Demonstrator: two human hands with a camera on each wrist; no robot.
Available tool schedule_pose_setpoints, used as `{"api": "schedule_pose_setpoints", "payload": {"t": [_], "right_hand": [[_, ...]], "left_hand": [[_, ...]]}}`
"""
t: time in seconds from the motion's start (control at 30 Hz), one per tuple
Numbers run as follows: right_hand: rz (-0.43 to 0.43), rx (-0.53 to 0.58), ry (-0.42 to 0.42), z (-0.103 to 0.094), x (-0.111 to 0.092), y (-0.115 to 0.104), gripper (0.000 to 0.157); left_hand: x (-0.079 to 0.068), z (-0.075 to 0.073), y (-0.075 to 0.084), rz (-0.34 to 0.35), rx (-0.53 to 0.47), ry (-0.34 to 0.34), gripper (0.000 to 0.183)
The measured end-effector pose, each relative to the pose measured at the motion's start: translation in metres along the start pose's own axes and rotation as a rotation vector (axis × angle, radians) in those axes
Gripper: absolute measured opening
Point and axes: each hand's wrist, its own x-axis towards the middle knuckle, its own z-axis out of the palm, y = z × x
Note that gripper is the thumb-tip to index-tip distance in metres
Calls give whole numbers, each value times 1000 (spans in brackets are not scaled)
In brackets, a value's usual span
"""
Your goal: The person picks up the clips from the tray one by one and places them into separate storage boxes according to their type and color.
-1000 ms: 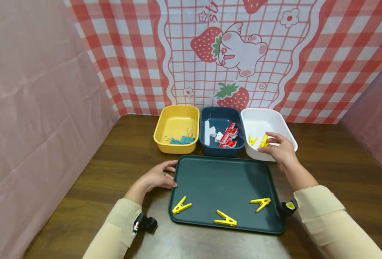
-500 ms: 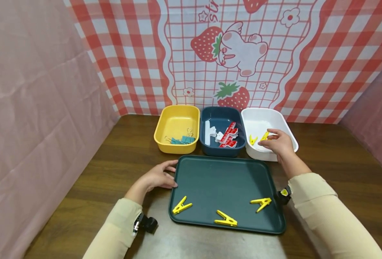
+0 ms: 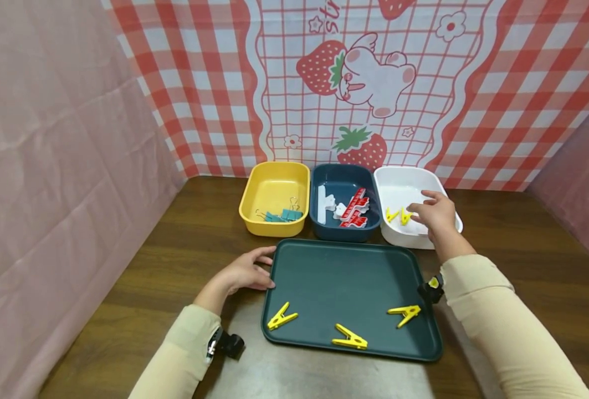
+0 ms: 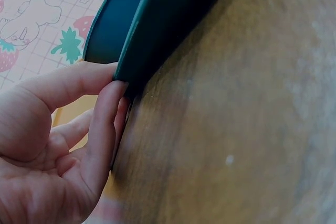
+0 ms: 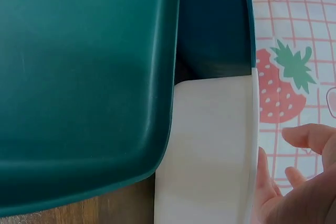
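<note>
My right hand [image 3: 434, 213] hovers over the white bin [image 3: 409, 240], thumb and fingers apart, holding nothing. Below and left of its fingertips, two yellow clothespins [image 3: 405, 216] lie in that bin. In the right wrist view, the hand's spread digits show beyond the bin's rim, and the bin's inside is hidden. At the left side of the dark green tray [image 3: 344, 282], my left hand [image 3: 244, 271] rests its fingertips and thumb against the rim [image 4: 128, 51]. Three more yellow clothespins sit on the tray: one left [image 3: 281, 316], one front middle [image 3: 349, 337], one right [image 3: 405, 314].
Left of the white bin stand a navy bin [image 3: 346, 235] with white and red clips [image 3: 355, 208], and a yellow bin [image 3: 274, 228] with teal binder clips [image 3: 284, 215]. A checked cloth [image 3: 199, 94] hangs behind them. Wooden table [image 3: 174, 277] surrounds the tray.
My right hand has let go of a yellow clothespin, which now lies in the white bin beside another. The hand has shifted slightly right and back. My left hand keeps its place.
</note>
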Motion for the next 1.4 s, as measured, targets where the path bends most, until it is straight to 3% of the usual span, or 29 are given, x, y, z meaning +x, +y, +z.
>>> {"api": "schedule_pose_setpoints", "payload": {"t": [0.47,0.83,1.13,1.4], "right_hand": [[0,92,24,-3,-4,2,57],[14,183,16,-7,-20,8,53],[-29,303,-41,-6,-39,12,22],[-43,312,-92,-9,-54,20,22]], "left_hand": [[-1,2,1,0,-12,5,84],[0,2,0,2,-3,4,84],[-1,2,0,3,3,10,83],[-1,2,0,2,0,9,83]]}}
